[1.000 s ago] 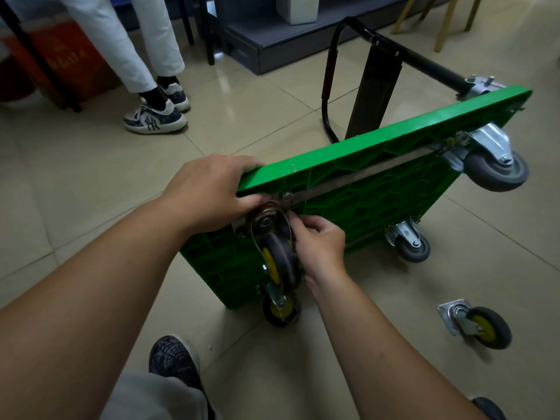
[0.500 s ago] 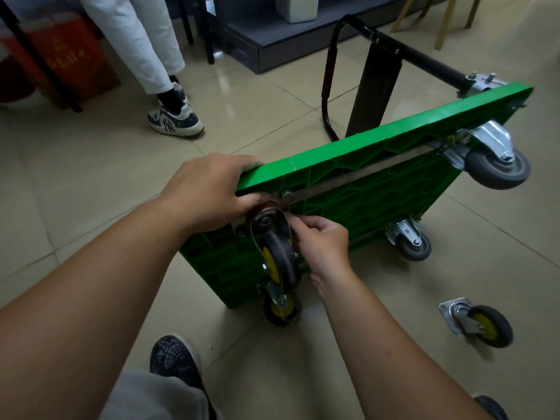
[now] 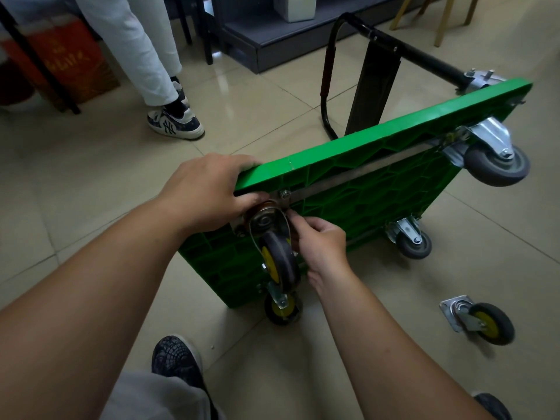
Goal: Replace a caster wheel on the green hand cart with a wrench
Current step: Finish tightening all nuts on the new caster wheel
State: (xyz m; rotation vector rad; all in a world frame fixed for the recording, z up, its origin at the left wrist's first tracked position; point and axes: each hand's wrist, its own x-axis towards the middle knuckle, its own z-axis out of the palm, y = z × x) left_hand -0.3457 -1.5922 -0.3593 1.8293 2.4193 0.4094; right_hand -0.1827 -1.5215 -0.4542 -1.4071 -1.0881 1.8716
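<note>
Cart [image 3: 378, 189]: is stood on its side, so the underside is exposed.
Left hand [image 3: 206, 189]: is curled over the top edge, likely to steady it.
Right hand [image 3: 321, 241]: is pinched at the mount of the caster [image 3: 277, 256]; the fastener is hidden.
Spare caster [image 3: 481, 324]: is laid well apart.
Wrench: none is seen.

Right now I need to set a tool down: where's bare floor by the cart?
Bare floor lies between the loose wheel and the grey wheel on the cart, and left of the left hand toward the sneaker. Crowded: the cart's near corner, right hand at the yellow wheel.
</note>
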